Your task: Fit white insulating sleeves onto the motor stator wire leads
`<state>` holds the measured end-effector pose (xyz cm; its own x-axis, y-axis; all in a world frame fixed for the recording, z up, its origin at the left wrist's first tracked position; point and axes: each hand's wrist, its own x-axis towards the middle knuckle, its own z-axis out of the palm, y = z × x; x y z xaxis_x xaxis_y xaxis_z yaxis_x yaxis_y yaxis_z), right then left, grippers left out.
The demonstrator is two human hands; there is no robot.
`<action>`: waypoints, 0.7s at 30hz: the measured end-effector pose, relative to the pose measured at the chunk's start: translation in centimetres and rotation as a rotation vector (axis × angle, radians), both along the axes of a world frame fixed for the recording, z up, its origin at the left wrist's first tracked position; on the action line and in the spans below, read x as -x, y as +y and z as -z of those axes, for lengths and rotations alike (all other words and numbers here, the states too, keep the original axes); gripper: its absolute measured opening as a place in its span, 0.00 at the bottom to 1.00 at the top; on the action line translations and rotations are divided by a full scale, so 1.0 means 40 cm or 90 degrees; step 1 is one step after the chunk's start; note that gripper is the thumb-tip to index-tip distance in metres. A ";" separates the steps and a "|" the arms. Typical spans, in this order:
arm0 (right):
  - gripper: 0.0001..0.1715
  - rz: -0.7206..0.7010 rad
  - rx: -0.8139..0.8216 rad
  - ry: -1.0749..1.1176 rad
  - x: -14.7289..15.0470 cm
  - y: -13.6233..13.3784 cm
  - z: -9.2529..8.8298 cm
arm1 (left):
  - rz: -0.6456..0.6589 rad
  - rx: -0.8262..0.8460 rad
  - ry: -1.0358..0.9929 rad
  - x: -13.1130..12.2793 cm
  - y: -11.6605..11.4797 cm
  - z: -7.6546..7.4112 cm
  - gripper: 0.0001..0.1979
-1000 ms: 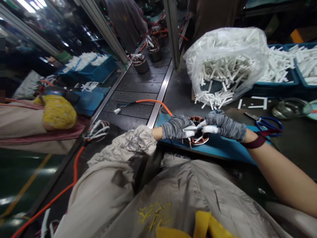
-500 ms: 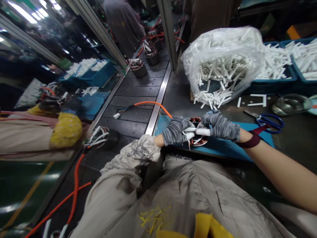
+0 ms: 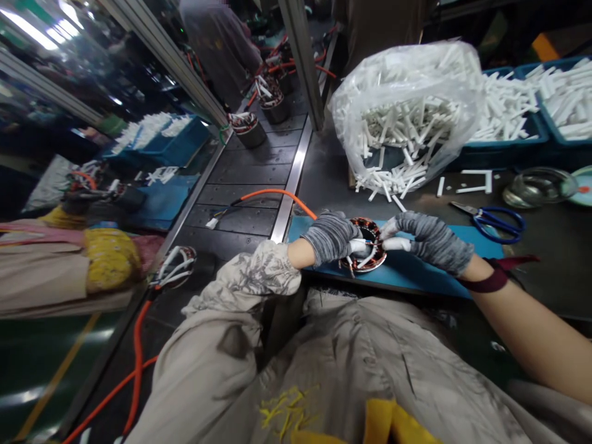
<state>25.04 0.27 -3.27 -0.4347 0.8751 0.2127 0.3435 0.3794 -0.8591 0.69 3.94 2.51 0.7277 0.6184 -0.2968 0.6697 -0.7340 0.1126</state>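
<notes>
A motor stator [image 3: 382, 259] with copper windings lies on the blue mat [image 3: 420, 274] in front of me. My left hand [image 3: 333, 237], in a grey knit glove with pale fingertips, is closed at the stator's left side, pinching a white sleeve [image 3: 358, 245]. From the sleeve a thin wire [image 3: 373, 243] runs across the stator's opening to my right hand [image 3: 423, 240]. That hand, gloved alike, pinches at the wire's end with thumb and forefinger; the fingertips partly hide it. An orange cable [image 3: 296, 198] leads away from behind my left hand.
Beyond the mat stands a clear bag [image 3: 342, 111] of white sleeves, beside blue bins [image 3: 509, 151]. Blue-handled scissors [image 3: 497, 223] and a glass bowl [image 3: 531, 190] lie right. Leftward runs a conveyor [image 3: 235, 176] with several stators; a co-worker's yellow sleeve [image 3: 111, 259] is beyond.
My right hand has moved right, away from my left, baring more of the stator and the thin wire between the hands. My left hand stays near the stator's left side.
</notes>
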 end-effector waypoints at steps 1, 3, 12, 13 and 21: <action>0.27 0.019 0.024 0.017 -0.001 -0.003 0.005 | 0.020 0.002 -0.030 -0.012 0.005 0.007 0.23; 0.29 0.046 0.055 0.033 0.003 -0.009 0.012 | 0.062 0.017 -0.094 -0.033 0.020 0.021 0.22; 0.33 0.069 0.168 -0.006 0.001 -0.105 0.034 | 0.211 0.157 -0.311 0.155 0.115 0.058 0.34; 0.33 0.054 0.170 -0.049 0.007 -0.115 0.046 | 0.220 0.191 -0.324 0.180 0.118 0.075 0.32; 0.23 0.233 -0.048 -0.367 -0.015 -0.038 0.134 | -0.128 -0.107 -0.321 0.113 -0.095 0.208 0.30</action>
